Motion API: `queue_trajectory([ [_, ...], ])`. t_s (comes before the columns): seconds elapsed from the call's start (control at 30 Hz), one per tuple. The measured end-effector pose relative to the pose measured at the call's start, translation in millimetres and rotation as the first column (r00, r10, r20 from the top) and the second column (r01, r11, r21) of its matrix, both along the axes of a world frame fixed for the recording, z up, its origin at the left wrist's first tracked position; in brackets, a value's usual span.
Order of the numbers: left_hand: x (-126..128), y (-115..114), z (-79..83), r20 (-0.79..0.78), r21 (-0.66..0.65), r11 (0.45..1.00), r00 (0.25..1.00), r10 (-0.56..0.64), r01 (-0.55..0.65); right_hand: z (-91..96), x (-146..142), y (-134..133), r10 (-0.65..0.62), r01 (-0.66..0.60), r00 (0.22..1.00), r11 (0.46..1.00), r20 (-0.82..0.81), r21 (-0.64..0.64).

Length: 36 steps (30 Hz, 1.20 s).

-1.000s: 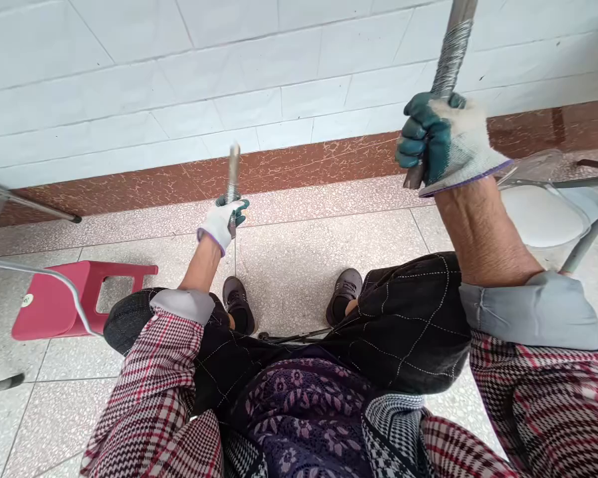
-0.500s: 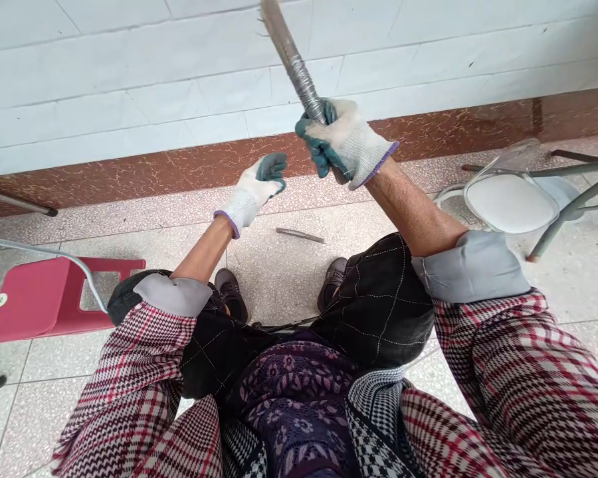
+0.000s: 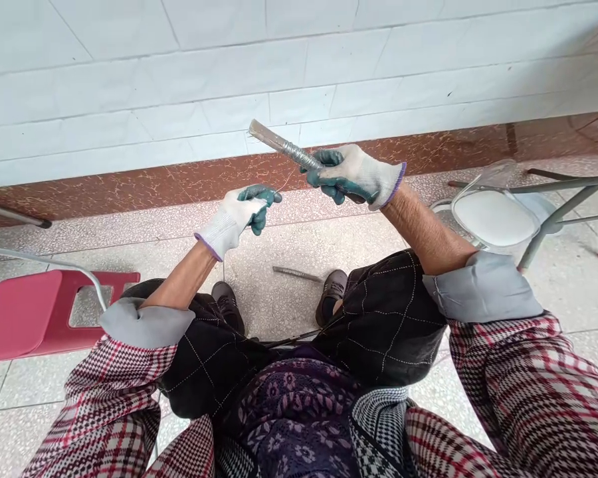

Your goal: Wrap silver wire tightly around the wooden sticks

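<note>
My right hand [image 3: 346,176], in a white glove with green-coated fingers, is closed around a wooden stick [image 3: 269,136]. Silvery wire [image 3: 299,155] is wound in tight turns about the stick's middle, just above my grip. The stick slants up to the left, and its lower end is hidden by the glove. From the stick a thin strand of wire [image 3: 288,179] runs down to my left hand [image 3: 249,209], gloved alike, which pinches it between thumb and finger. The two hands are apart, in front of my knees.
A thin grey rod [image 3: 298,273] lies on the speckled floor between my shoes. To the left is a red plastic stool [image 3: 24,312]; to the right, a white-seated folding chair [image 3: 496,216]. A white tiled wall [image 3: 179,86] with a brown skirting rises ahead.
The stick has come down and swung from steep to a flatter slant, pointing left. My left hand, loosely curled before, has moved slightly down and now pinches the wire strand.
</note>
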<state>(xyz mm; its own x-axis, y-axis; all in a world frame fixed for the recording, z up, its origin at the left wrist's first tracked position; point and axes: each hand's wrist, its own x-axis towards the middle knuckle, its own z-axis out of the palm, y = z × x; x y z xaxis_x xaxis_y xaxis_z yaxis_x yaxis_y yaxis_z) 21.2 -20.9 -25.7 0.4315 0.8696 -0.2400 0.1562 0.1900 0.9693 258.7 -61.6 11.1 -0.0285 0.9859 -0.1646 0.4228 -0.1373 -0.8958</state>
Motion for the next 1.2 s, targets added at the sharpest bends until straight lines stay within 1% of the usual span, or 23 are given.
queue_trajectory([
  [0.07, -1, -4, -4.4, -0.052, 0.033, 0.999, 0.998, -0.026, 0.028, -5.6, 5, 1, -0.001, 0.001, 0.999, 1.000, 0.040, 0.017],
  [0.1, -1, -6, -6.4, -0.073, 0.049, 0.997, 0.996, -0.049, 0.052, -9.6, 6, 4, -0.013, 0.009, 0.994, 0.999, 0.109, 0.038],
  [0.17, 0, -9, -9.4, -0.099, 0.089, 0.992, 0.992, -0.083, 0.092, -19.0, 6, 12, -0.038, 0.010, 0.933, 0.997, 0.359, 0.079],
  [0.27, 1, -10, -10.6, -0.133, 0.136, 0.987, 0.989, -0.072, 0.090, -31.4, -2, 26, -0.011, -0.059, 0.686, 0.996, 0.727, 0.071],
  [0.33, 1, -6, -11.1, -0.149, 0.141, 0.988, 0.988, -0.043, 0.064, -36.1, -8, 28, 0.043, -0.118, 0.546, 0.993, 0.836, 0.027],
  [0.4, -3, 0, -12.7, -0.180, 0.140, 0.990, 0.984, -0.003, 0.029, -38.6, -12, 22, 0.130, -0.147, 0.486, 0.987, 0.864, -0.066],
  [0.43, -5, 3, -13.6, -0.204, 0.143, 0.989, 0.979, 0.009, 0.021, -39.4, -11, 16, 0.193, -0.158, 0.502, 0.979, 0.843, -0.130],
  [0.47, -8, 6, -14.5, -0.234, 0.146, 0.989, 0.972, 0.009, 0.026, -39.9, -9, 10, 0.273, -0.181, 0.561, 0.962, 0.782, -0.206],
  [0.53, -12, 9, -15.0, -0.289, 0.138, 0.988, 0.957, -0.029, 0.072, -39.8, -1, -2, 0.426, -0.286, 0.722, 0.901, 0.546, -0.325],
  [0.57, -14, 10, -14.5, -0.303, 0.131, 0.986, 0.951, -0.056, 0.100, -38.9, 4, -6, 0.479, -0.353, 0.782, 0.867, 0.398, -0.350],
  [0.6, -14, 10, -13.8, -0.306, 0.122, 0.986, 0.949, -0.075, 0.117, -37.2, 9, -9, 0.511, -0.408, 0.811, 0.843, 0.285, -0.351],
  [0.67, -11, 8, -12.6, -0.285, 0.099, 0.989, 0.955, -0.079, 0.112, -31.7, 14, -12, 0.535, -0.465, 0.829, 0.821, 0.162, -0.330],
  [0.73, -5, 6, -13.5, -0.242, 0.068, 0.993, 0.967, -0.079, 0.098, -25.2, 14, -12, 0.498, -0.479, 0.867, 0.845, 0.025, -0.238],
  [0.77, -2, 4, -15.1, -0.220, 0.047, 0.993, 0.971, -0.092, 0.104, -22.7, 11, -11, 0.447, -0.450, 0.893, 0.877, -0.056, -0.166],
  [0.83, 5, 0, -19.5, -0.183, 0.011, 0.990, 0.974, -0.134, 0.139, -20.9, 5, -7, 0.280, -0.286, 0.951, 0.958, -0.134, -0.029],
  [0.87, 8, -3, -21.6, -0.169, 0.001, 0.988, 0.973, -0.154, 0.157, -22.0, 2, -4, 0.187, -0.186, 0.979, 0.982, -0.075, 0.022],
  [0.9, 11, -5, -23.3, -0.160, -0.006, 0.985, 0.972, -0.171, 0.172, -24.4, -1, 0, 0.097, -0.100, 0.994, 0.993, 0.053, 0.063],
  [0.93, 12, -8, -24.1, -0.158, -0.013, 0.982, 0.970, -0.187, 0.187, -27.8, -1, 4, 0.017, -0.039, 0.980, 0.994, 0.200, 0.103],
  [1.0, 13, -12, -23.4, -0.167, -0.025, 0.974, 0.960, -0.226, 0.225, -35.6, 0, 15, -0.063, -0.008, 0.877, 0.989, 0.477, 0.147],
  [1.07, 12, -14, -20.7, -0.185, -0.032, 0.967, 0.950, -0.253, 0.251, -41.6, 2, 23, -0.058, -0.038, 0.726, 0.992, 0.685, 0.124],
  [1.13, 10, -11, -19.0, -0.193, -0.009, 0.978, 0.959, -0.207, 0.210, -44.3, 3, 26, 0.035, -0.081, 0.569, 0.997, 0.822, 0.013],
  [1.17, 8, -8, -19.2, -0.197, 0.009, 0.986, 0.967, -0.159, 0.164, -44.9, 1, 25, 0.101, -0.099, 0.507, 0.993, 0.856, -0.058],
  [1.2, 6, -5, -20.2, -0.203, 0.029, 0.993, 0.973, -0.107, 0.115, -45.4, -1, 22, 0.168, -0.121, 0.474, 0.985, 0.864, -0.126],
])
